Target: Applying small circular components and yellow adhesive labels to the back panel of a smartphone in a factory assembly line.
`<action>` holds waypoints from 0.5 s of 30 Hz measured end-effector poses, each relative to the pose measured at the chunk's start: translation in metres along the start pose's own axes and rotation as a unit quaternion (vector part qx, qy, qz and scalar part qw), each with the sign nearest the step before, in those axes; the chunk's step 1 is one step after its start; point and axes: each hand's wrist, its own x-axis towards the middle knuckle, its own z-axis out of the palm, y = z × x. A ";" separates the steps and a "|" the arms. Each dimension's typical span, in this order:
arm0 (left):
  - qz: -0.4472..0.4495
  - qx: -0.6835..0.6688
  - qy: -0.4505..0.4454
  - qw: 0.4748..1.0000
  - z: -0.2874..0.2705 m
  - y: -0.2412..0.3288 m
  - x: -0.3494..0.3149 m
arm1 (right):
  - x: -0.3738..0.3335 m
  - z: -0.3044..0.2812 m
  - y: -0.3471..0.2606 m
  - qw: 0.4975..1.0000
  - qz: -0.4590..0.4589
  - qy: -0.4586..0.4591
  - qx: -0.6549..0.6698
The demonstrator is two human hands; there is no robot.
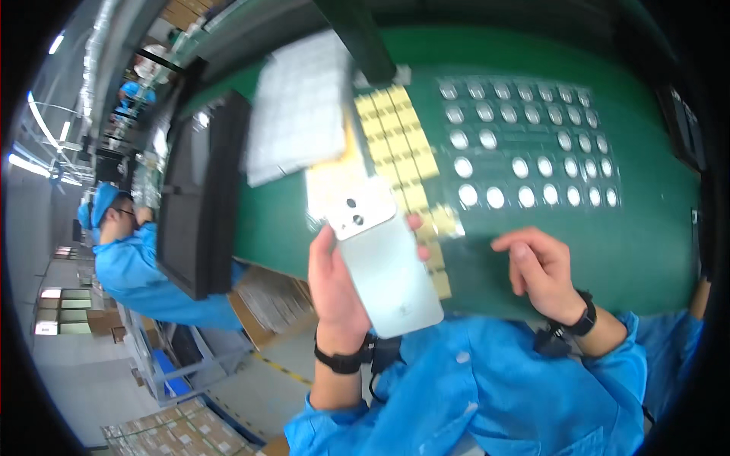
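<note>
My left hand (340,296) is wrapped round a smartphone (391,277) with a pale mint back and a white camera panel. Its back faces up, tilted over the table's near edge. Over the green table to the right, my right hand (544,275) has its index finger stretched out and the other fingers loosely bent; nothing shows in it. Just beyond that hand lies a clear tray (525,156) with rows of round white discs and a few gaps. A strip of yellow labels (395,137) runs away from the phone, partly hidden by it.
A blurred stack of whitish sheets or trays (300,106) lies at the far left of the green table (479,277). A dark post (361,38) rises behind the labels. Left stand a black box-like frame (201,197), a co-worker in blue (137,262) and an open carton (270,304).
</note>
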 end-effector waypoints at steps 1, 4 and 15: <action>0.030 0.006 0.028 0.999 0.000 0.009 -0.011 | 0.001 0.002 0.000 1.000 -0.012 -0.009 0.002; 0.139 0.082 0.109 0.981 -0.001 0.068 -0.032 | 0.005 0.002 0.002 0.999 0.030 0.008 -0.018; 0.206 0.658 0.362 0.628 -0.050 0.347 0.036 | -0.081 -0.011 0.039 0.932 -0.027 0.303 -0.196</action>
